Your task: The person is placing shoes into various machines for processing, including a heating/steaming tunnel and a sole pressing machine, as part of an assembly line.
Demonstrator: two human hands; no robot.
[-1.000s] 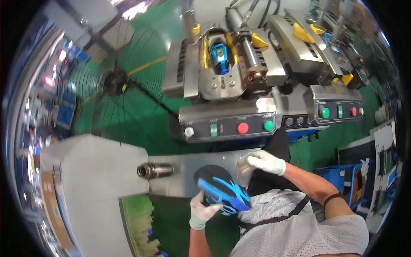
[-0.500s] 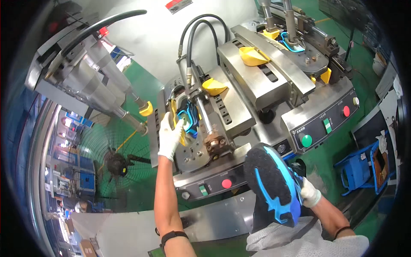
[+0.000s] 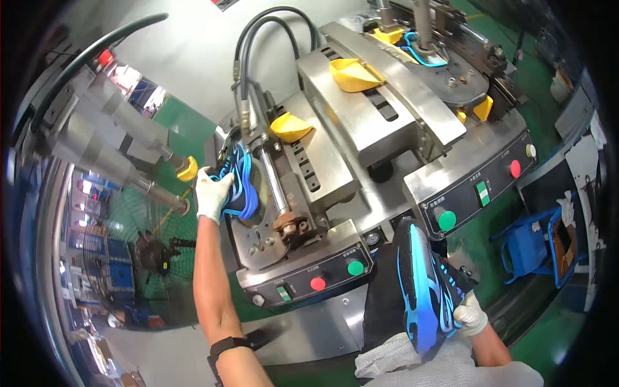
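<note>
My left hand (image 3: 214,193), in a white glove, is closed on a black and blue sports shoe (image 3: 242,193) at the left press station. That shoe is tilted beside a metal cylinder rod (image 3: 271,177), over the station's grey plate (image 3: 264,235). Low on the right, my gloved right hand (image 3: 471,316) grips a second black and blue sports shoe (image 3: 419,284) near my lap. This one stands on end, its side turned toward me and the dark sole partly showing. My right fingers are partly hidden behind it.
A yellow moulded piece (image 3: 290,128) sits on the left station, another yellow piece (image 3: 356,75) on the middle metal housing. Control panels with red button (image 3: 318,284) and green button (image 3: 446,220) face me. Thick metal cylinders (image 3: 109,155) hang at left; a blue stool (image 3: 532,242) stands right.
The left shoe has come up off the plate in my left hand and tilted. My right hand has turned its shoe from sole-on to side-on. The view has shifted.
</note>
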